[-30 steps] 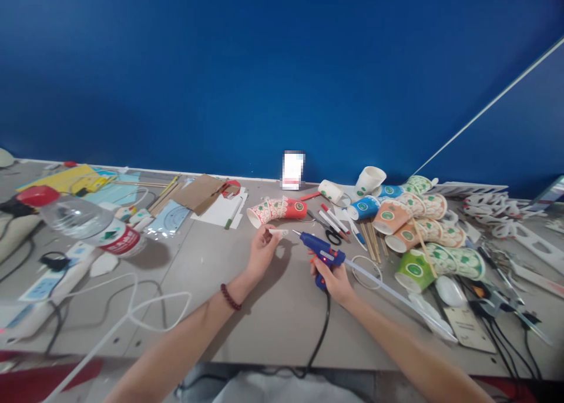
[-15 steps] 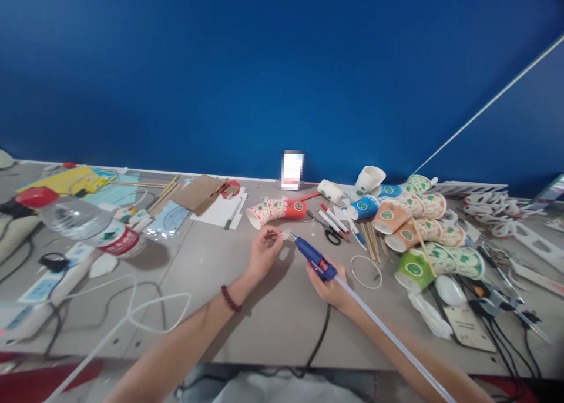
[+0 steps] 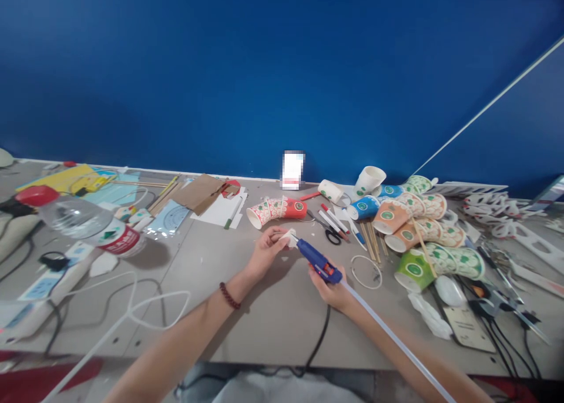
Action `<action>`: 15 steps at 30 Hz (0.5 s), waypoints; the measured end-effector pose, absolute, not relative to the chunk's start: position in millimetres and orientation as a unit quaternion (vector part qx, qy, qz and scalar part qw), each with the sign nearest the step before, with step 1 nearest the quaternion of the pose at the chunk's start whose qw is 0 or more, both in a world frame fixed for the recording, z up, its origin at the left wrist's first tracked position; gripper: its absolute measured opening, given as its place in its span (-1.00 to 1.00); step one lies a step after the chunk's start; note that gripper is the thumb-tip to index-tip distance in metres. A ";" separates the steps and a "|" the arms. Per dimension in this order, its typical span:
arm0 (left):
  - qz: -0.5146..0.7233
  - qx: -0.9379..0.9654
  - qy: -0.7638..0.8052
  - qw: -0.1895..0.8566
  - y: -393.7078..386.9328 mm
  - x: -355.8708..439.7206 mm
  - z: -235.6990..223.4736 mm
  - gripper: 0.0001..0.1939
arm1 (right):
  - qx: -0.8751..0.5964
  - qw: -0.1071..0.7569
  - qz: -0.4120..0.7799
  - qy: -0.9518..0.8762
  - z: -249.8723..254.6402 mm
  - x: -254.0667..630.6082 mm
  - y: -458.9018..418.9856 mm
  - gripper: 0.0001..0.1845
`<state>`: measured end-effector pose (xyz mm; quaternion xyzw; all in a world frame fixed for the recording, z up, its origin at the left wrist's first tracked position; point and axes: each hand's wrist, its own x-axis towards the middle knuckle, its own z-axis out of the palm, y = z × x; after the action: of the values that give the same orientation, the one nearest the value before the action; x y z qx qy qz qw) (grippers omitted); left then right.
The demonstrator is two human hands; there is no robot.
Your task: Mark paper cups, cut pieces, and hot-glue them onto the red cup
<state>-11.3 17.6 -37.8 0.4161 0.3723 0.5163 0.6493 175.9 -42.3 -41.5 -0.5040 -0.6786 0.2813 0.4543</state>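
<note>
My right hand [image 3: 328, 285] is wrapped round a blue hot glue gun [image 3: 318, 260], with a long glue stick trailing from its back over my forearm. The gun points up and left. In my left hand [image 3: 267, 250] a small white piece [image 3: 288, 238], which looks like paper, is pinched between thumb and fingers. The nozzle tip is at this piece; whether it touches cannot be made out. Just beyond my left hand lie red patterned paper cups [image 3: 277, 208], joined end to end on their side.
To the right lie orange cups [image 3: 399, 210], green cups [image 3: 415, 269], scissors [image 3: 332, 234], markers [image 3: 328, 220] and wooden sticks [image 3: 371, 241]. On the left are a water bottle [image 3: 83, 224], a power strip [image 3: 57, 291] and cardboard [image 3: 198, 192]. A phone [image 3: 293, 170] leans against the blue wall.
My left hand has turned the white piece so that more of it shows beside the nozzle. The glue gun has shifted slightly right and down. The things on the table stay put.
</note>
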 end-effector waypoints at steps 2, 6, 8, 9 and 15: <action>0.504 0.409 0.365 0.667 17.3 -12.0 -38.8 -0.58 | -0.499 0.454 0.323 -0.664 -44.9 177.7 -41.4 -0.74; 0.493 0.399 0.364 0.683 16.5 -12.3 -38.4 -0.59 | -0.511 0.449 0.366 -0.635 -51.2 179.4 -38.8 -0.64; 0.491 0.394 0.363 0.687 16.3 -11.9 -38.0 -0.61 | -0.517 0.449 0.377 -0.624 -51.7 178.7 -38.0 -0.61; 0.491 0.391 0.361 0.690 16.2 -11.7 -37.9 -0.62 | -0.520 0.450 0.379 -0.619 -51.3 178.0 -37.8 -0.60; 0.492 0.375 0.351 0.703 16.9 -11.0 -38.4 -0.66 | -0.536 0.451 0.374 -0.607 -46.1 173.9 -38.0 -0.55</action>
<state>-11.0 16.9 -38.4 0.3747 0.3511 0.4921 0.7029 173.9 -38.0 -46.1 -0.5362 -0.6073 0.3744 0.4510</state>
